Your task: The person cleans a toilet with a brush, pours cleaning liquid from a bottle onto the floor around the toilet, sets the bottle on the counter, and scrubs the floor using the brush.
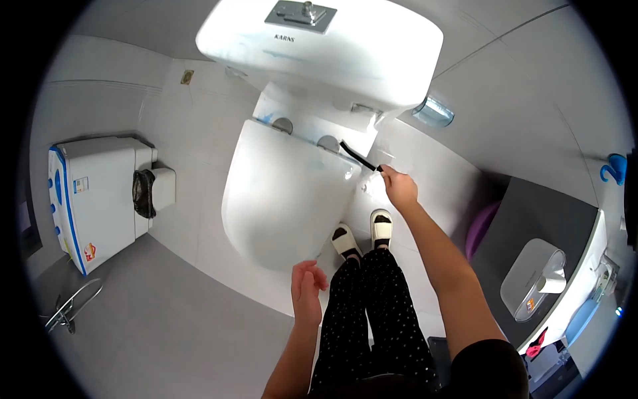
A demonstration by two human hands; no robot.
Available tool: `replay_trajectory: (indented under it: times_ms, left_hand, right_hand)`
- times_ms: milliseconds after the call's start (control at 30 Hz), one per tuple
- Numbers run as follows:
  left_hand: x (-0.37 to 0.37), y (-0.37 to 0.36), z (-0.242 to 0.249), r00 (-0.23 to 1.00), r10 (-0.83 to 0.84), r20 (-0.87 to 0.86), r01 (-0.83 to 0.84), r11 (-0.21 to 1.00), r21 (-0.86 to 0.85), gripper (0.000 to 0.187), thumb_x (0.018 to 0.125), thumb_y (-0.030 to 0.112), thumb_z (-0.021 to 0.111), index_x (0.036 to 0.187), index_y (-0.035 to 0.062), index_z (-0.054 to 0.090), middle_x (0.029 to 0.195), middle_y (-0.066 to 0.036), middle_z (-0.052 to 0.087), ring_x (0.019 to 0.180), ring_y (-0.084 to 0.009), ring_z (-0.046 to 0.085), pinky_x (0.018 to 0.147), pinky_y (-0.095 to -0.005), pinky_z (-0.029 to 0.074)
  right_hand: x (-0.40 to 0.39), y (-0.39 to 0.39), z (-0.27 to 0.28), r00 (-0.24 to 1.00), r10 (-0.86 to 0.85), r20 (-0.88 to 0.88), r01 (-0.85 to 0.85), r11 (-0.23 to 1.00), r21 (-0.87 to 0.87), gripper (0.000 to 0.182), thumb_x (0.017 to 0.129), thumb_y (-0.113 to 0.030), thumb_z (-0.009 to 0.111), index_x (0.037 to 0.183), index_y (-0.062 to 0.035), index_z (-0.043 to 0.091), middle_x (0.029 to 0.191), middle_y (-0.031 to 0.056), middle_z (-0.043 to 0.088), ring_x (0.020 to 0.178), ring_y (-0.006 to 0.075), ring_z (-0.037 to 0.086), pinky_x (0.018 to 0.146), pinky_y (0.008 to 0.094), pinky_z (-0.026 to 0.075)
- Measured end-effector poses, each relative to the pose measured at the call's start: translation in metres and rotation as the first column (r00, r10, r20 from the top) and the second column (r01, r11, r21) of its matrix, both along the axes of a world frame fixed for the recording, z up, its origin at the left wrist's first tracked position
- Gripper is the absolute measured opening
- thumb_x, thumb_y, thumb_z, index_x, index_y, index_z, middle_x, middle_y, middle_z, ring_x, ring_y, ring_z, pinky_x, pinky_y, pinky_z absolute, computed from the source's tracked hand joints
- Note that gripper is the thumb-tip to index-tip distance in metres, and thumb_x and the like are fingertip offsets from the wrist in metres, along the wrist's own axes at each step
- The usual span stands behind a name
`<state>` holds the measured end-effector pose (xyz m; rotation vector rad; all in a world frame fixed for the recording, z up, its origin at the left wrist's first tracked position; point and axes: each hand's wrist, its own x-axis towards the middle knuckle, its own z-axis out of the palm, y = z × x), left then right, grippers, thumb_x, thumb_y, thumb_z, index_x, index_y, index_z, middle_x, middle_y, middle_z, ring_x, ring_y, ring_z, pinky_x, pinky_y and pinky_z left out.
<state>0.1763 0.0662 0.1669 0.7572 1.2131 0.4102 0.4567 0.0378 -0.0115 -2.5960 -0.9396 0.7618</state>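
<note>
My right hand [400, 189] is closed around the end of a slim black brush [360, 157]. The brush's far end reaches the hinge side of the white toilet lid [286, 193], near a round grey hinge cap [328, 143]; its bristles are too small to make out. The lid is down. My left hand [307, 292] hangs just off the lid's front edge, fingers loosely bent and apart, holding nothing. Above the lid stands the white cistern [319, 56], with bluish smears and a metal flush plate [301, 16] on top.
A white washing machine [100, 193] and a small bin with a black bag [143, 193] are at the left. At the right, a dark counter [555, 199] carries a clear tissue box [528, 279]. A bluish clear cup [434, 112] is beside the cistern. My slippers [381, 227] are beside the toilet.
</note>
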Motion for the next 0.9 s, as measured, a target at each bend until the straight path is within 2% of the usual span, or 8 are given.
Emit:
replay_trajectory:
  times_ms: [67, 100, 267, 467, 633, 667, 733, 900]
  left_hand:
    - [0.01, -0.001, -0.003, 0.999, 0.033, -0.004, -0.033, 0.999, 0.016, 0.021, 0.098, 0.019, 0.036, 0.109, 0.0051, 0.047, 0.079, -0.004, 0.051, 0.068, -0.0117, 0.045, 0.063, -0.0254, 0.038]
    - [0.017, -0.002, -0.005, 0.999, 0.045, 0.001, -0.045, 0.999, 0.023, 0.021, 0.098, 0.019, 0.036, 0.109, 0.0051, 0.047, 0.079, -0.004, 0.051, 0.068, -0.0117, 0.045, 0.063, -0.0254, 0.038]
    - [0.04, -0.018, 0.003, 0.995, 0.088, 0.037, -0.088, 0.996, -0.001, 0.021, 0.097, 0.018, 0.036, 0.11, 0.0052, 0.047, 0.081, -0.004, 0.052, 0.069, -0.0113, 0.045, 0.064, -0.0256, 0.038]
    - [0.049, -0.02, 0.005, 0.995, 0.059, 0.079, -0.06, 0.998, 0.013, 0.022, 0.097, 0.016, 0.037, 0.113, 0.0046, 0.047, 0.084, -0.004, 0.053, 0.072, -0.0103, 0.046, 0.067, -0.0243, 0.04]
    - [0.057, -0.025, 0.004, 0.997, 0.079, 0.024, -0.079, 0.997, -0.009, 0.022, 0.097, 0.018, 0.036, 0.112, 0.0049, 0.047, 0.082, -0.005, 0.052, 0.07, -0.0109, 0.045, 0.065, -0.0246, 0.039]
    - [0.059, -0.026, 0.005, 0.996, 0.088, 0.002, -0.088, 0.996, -0.013, 0.021, 0.097, 0.019, 0.037, 0.11, 0.0053, 0.047, 0.08, -0.006, 0.052, 0.068, -0.0115, 0.045, 0.064, -0.0248, 0.038]
    - [0.063, -0.026, 0.006, 0.996, 0.085, -0.002, -0.085, 0.996, -0.008, 0.021, 0.097, 0.019, 0.037, 0.11, 0.0053, 0.047, 0.08, -0.006, 0.052, 0.068, -0.0115, 0.045, 0.064, -0.0247, 0.038]
    - [0.063, -0.027, 0.0, 0.997, 0.076, 0.002, -0.076, 0.997, -0.002, 0.021, 0.097, 0.02, 0.038, 0.109, 0.0054, 0.047, 0.08, -0.007, 0.052, 0.068, -0.0115, 0.045, 0.063, -0.0246, 0.038]
  right_hand:
    - [0.0, -0.008, -0.006, 1.0, 0.007, 0.007, -0.008, 0.993, 0.121, 0.023, 0.091, -0.029, 0.052, 0.11, -0.0224, 0.063, 0.075, 0.0142, 0.066, 0.067, 0.0344, 0.063, 0.057, 0.0461, 0.049]
    - [0.006, 0.0, -0.007, 1.0, 0.019, 0.012, -0.02, 0.991, 0.129, 0.023, 0.091, -0.029, 0.052, 0.11, -0.0224, 0.063, 0.075, 0.0142, 0.066, 0.067, 0.0344, 0.063, 0.057, 0.0461, 0.049]
    - [0.007, 0.044, -0.004, 0.995, 0.104, 0.006, -0.104, 0.992, 0.072, 0.023, 0.091, -0.03, 0.051, 0.107, -0.02, 0.062, 0.073, 0.0137, 0.066, 0.067, 0.0333, 0.064, 0.058, 0.045, 0.05]
    - [0.016, 0.007, -0.009, 0.988, 0.135, -0.074, -0.13, 0.989, 0.075, 0.023, 0.091, -0.029, 0.051, 0.108, -0.0193, 0.062, 0.073, 0.0116, 0.066, 0.068, 0.0327, 0.064, 0.059, 0.0442, 0.05]
    - [0.025, 0.048, -0.002, 0.979, 0.204, 0.013, -0.204, 0.976, 0.072, 0.023, 0.09, -0.025, 0.052, 0.109, -0.017, 0.062, 0.072, 0.0125, 0.066, 0.067, 0.0332, 0.064, 0.059, 0.0441, 0.049]
    - [0.028, 0.056, -0.001, 0.98, 0.201, 0.01, -0.201, 0.977, 0.07, 0.023, 0.09, -0.025, 0.052, 0.109, -0.017, 0.062, 0.072, 0.0125, 0.066, 0.067, 0.0332, 0.064, 0.059, 0.0441, 0.049]
    - [0.032, 0.066, 0.002, 0.997, 0.078, 0.027, -0.081, 0.992, 0.097, 0.023, 0.09, -0.028, 0.052, 0.108, -0.0191, 0.064, 0.074, 0.0132, 0.066, 0.067, 0.034, 0.063, 0.059, 0.045, 0.05]
    - [0.027, 0.033, 0.003, 0.992, 0.128, 0.005, -0.126, 0.972, 0.199, 0.023, 0.091, -0.027, 0.052, 0.109, -0.0188, 0.064, 0.075, 0.0123, 0.066, 0.067, 0.034, 0.063, 0.059, 0.0453, 0.05]
